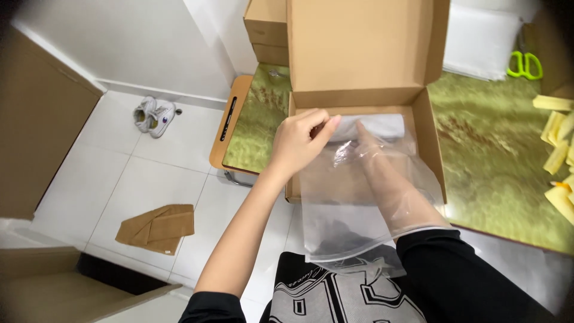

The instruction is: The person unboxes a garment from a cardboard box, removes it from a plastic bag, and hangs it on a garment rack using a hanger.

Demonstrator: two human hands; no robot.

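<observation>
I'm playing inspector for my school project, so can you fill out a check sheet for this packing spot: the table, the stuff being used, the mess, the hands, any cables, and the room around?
Surface: green-topped table, wooden edge.
Job's things: open cardboard box, lid upright; clear plastic bag reaching into it; white folded item at the bag's far end.
Clutter: green scissors, yellow strips, white sheets, stacked boxes.
Hands: left hand pinches the bag's end; right hand is inside the bag.
Cables: nothing seen.
Surroundings: white tiled floor, shoes, brown cloth.
</observation>
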